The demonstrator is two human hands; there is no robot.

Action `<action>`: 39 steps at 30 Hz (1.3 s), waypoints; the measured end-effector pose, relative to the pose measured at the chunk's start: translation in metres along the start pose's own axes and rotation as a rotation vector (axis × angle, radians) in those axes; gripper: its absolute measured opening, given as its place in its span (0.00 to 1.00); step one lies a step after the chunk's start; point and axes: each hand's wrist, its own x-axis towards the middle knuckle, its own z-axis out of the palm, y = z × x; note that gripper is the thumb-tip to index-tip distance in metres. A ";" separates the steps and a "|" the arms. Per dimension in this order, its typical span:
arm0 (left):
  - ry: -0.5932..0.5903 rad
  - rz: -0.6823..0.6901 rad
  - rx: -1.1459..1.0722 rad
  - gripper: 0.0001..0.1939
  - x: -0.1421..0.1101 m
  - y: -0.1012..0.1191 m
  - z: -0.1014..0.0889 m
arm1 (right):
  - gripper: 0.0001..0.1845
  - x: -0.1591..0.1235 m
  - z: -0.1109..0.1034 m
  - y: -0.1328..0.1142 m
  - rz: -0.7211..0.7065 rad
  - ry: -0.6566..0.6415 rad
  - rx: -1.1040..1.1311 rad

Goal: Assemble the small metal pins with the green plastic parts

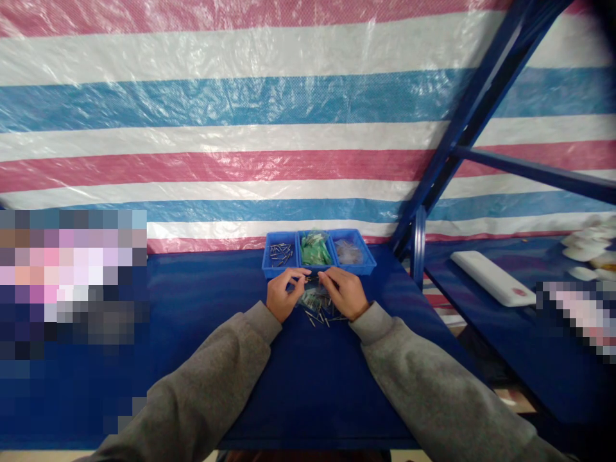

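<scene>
My left hand (283,292) and my right hand (344,293) meet just in front of a blue three-part bin (280,272). Both pinch with thumb and forefinger at a small thin dark rod (312,279) spanning the gap between them; its exact kind is too small to make out. Below the fingers, several slim metal pin-like pieces (317,318) lie loose on the blue table, beside a heap of clear plastic bits (314,298) partly hidden by my hands. More metal pins (280,251) fill the bin's left part. A green plastic bag (315,249) sits in the middle, and clear thin pieces (348,251) lie on the right.
A striped plastic sheet (216,135) hangs behind the blue table (202,276). Blue metal framing (462,138) slants up at the right. On another table beyond a gap, a white power-bank-like block (493,278) lies near stacked white objects (590,240). Blurred patches cover both sides.
</scene>
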 end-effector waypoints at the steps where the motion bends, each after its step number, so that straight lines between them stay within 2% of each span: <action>1: -0.006 -0.023 -0.018 0.06 -0.001 -0.002 0.001 | 0.20 0.000 0.001 0.001 -0.004 0.021 0.003; 6: -0.050 -0.074 -0.017 0.06 -0.003 -0.010 0.004 | 0.19 0.000 0.003 0.003 -0.018 0.066 0.009; 12: -0.055 0.031 0.130 0.09 0.001 -0.009 0.004 | 0.18 0.000 0.002 0.002 -0.012 0.102 0.014; 15: -0.059 -0.003 0.104 0.10 0.002 -0.008 0.003 | 0.16 0.000 -0.001 -0.001 -0.023 0.124 0.047; 18: -0.053 -0.077 0.075 0.09 0.001 -0.009 0.004 | 0.13 0.000 -0.003 -0.005 -0.061 0.090 0.101; 25: -0.058 -0.136 0.048 0.10 -0.002 -0.011 0.006 | 0.10 -0.003 0.000 -0.006 -0.119 -0.065 0.137; 34: -0.023 -0.058 0.108 0.08 0.002 -0.009 0.002 | 0.13 -0.001 0.001 -0.005 -0.069 -0.016 0.129; 39: -0.044 -0.077 0.206 0.14 0.002 -0.006 0.001 | 0.10 -0.002 0.002 -0.005 -0.091 -0.007 0.157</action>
